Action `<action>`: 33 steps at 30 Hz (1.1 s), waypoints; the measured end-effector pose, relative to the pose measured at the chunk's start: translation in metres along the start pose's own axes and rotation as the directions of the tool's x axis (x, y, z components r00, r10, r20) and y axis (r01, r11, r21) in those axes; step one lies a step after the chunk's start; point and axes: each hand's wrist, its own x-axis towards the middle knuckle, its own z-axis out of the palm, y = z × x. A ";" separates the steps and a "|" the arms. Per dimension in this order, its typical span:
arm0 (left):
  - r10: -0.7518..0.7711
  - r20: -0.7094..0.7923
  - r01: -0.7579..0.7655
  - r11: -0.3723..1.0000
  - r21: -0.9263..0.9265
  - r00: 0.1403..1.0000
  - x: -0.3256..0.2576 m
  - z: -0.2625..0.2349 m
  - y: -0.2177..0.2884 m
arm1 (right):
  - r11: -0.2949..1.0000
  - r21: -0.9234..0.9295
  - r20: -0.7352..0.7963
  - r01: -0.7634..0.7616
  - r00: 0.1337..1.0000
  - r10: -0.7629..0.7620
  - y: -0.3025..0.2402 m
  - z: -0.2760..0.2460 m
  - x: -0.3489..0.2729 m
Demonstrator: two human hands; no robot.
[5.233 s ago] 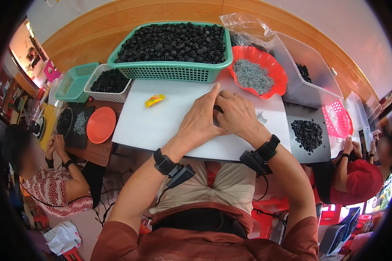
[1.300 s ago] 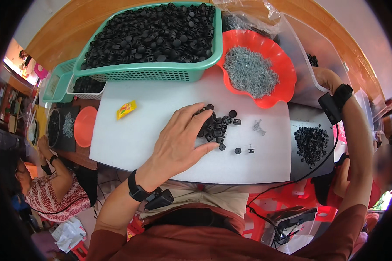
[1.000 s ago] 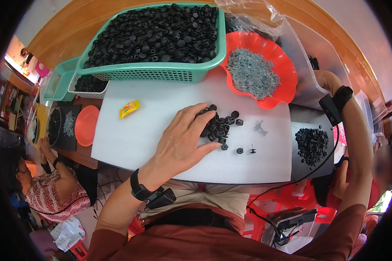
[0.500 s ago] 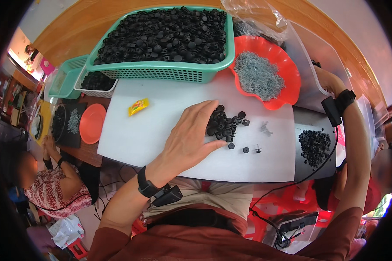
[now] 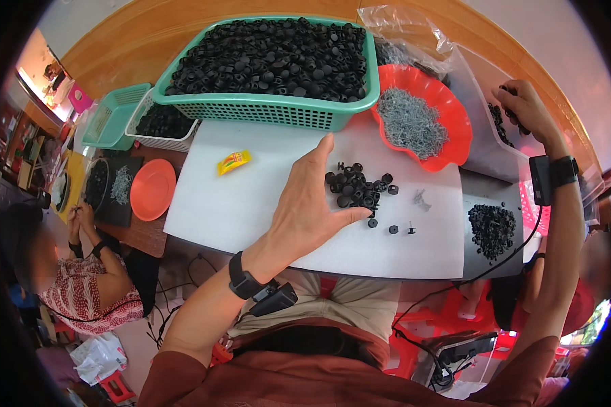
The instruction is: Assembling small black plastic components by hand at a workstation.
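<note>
The left hand (image 5: 305,210) lies flat and spread on the white surface (image 5: 251,203) beside a small pile of black caps (image 5: 356,190), seemingly light, hard, easily pinched singly, while the right hand (image 5: 526,108) reaches, fingers curled, into a clear bin (image 5: 482,136).

Black caps (image 5: 356,188) lie on a white table (image 5: 251,203). More black caps fill a teal mesh basket (image 5: 278,112). Grey pins (image 5: 411,122) sit in an orange-red bowl (image 5: 455,142). A yellow packet (image 5: 233,162) lies near a flat orange plate (image 5: 152,189).
</note>
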 end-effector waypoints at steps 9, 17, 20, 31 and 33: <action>-0.011 -0.177 -0.054 0.931 -0.360 0.984 -0.002 -0.003 -0.006 | 0.671 -0.010 -0.245 0.742 0.648 -0.721 -0.123 0.090 -0.072; -0.156 -0.237 -0.010 0.815 -0.579 0.959 0.001 -0.007 -0.017 | 0.630 -0.227 -0.011 0.743 0.645 -0.764 -0.172 0.206 -0.095; -0.242 -0.193 0.074 0.783 -0.617 0.951 0.003 -0.007 -0.007 | 0.593 -0.299 0.006 0.748 0.622 -0.783 -0.166 0.225 -0.093; -0.209 -0.115 0.131 0.870 -0.476 0.971 0.005 -0.008 -0.019 | 0.578 -0.262 -0.028 0.773 0.592 -0.805 -0.159 0.239 -0.096; -0.131 -0.136 0.049 0.872 -0.487 0.982 0.006 -0.005 -0.021 | 0.592 -0.239 -0.029 0.770 0.604 -0.797 -0.158 0.236 -0.097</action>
